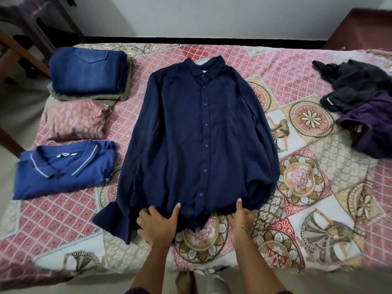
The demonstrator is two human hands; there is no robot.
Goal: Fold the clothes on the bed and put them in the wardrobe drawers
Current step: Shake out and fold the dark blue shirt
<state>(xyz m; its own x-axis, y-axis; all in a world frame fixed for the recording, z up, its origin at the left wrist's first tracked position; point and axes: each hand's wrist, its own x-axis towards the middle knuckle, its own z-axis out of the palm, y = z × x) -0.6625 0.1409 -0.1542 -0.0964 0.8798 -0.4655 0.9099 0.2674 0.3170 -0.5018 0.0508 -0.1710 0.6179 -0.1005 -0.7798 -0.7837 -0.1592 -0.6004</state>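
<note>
A navy button-up shirt [197, 134] lies spread flat, front up, in the middle of the bed [297, 219], collar at the far side. My left hand [158, 224] grips its bottom hem left of the button line, thumb on top and fingers tucked under the cloth. My right hand [240, 221] pinches the hem right of the buttons, thumb on top. A folded blue polo shirt [63, 168] lies at the left. Folded blue jeans [89, 73] sit on a grey folded garment at the far left.
A heap of unfolded clothes, black [350, 81] over purple [369, 126], lies at the right of the bed. A pink pillow [74, 119] sits between the jeans and the polo. Dark wooden furniture [360, 28] stands at the far right and far left corners.
</note>
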